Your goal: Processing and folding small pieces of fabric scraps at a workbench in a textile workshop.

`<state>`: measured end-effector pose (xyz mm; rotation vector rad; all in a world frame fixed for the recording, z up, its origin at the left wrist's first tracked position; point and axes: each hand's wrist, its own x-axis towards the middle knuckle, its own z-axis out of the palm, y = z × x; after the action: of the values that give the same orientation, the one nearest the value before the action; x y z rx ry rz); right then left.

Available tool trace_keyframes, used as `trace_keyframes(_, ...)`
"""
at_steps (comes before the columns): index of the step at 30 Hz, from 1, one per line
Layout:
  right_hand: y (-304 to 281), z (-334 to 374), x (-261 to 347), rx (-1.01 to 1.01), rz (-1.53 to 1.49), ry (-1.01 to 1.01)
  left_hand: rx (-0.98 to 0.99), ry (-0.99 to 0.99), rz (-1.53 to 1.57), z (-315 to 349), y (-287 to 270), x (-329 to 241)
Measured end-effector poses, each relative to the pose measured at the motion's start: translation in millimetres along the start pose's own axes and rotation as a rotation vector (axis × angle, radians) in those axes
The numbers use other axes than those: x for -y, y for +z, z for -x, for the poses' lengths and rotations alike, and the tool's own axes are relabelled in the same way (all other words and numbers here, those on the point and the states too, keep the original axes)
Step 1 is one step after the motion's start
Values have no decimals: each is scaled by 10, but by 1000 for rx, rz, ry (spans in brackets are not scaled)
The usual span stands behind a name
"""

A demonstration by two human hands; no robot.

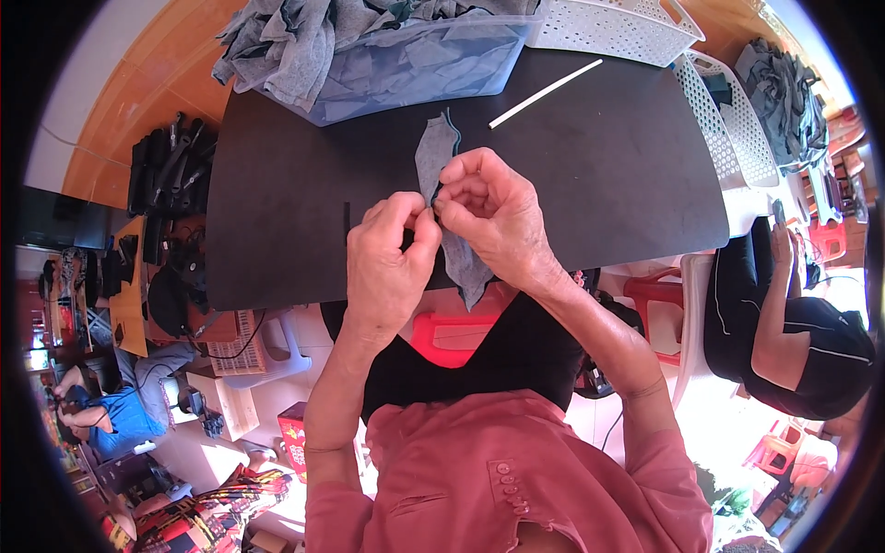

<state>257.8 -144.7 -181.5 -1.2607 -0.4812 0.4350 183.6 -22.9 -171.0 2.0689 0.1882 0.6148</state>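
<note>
A narrow strip of grey fabric (pixel 433 157) with a dark teal edge hangs between my two hands, above the near half of the dark table. My left hand (pixel 392 253) pinches its middle from the left, thumb and forefinger together. From the right, my right hand (pixel 493 217) grips the same spot between thumb and fingers, its other fingers curled. One end of the fabric points to the far side; the lower end drops past the table's near edge toward my lap. What exactly lies between the fingertips is hidden.
A translucent blue bin (pixel 424 69) heaped with grey fabric pieces stands at the far side. Right of it are a white perforated basket (pixel 613 32) and a thin pale stick (pixel 546 94) on the dark table (pixel 608 184). Other people sit at left and right.
</note>
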Motion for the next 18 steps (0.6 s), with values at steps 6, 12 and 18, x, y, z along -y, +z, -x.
trace_keyframes(6,-21,-39,27,25,-6,-8,36,24,-25,-43,-44,7)
trace_keyframes(12,-62,-57,27,90,-171,128,150,-269,453,-31,-106,141)
trace_keyframes(18,-88,-76,26,108,-237,143,164,-282,387,-27,-117,10)
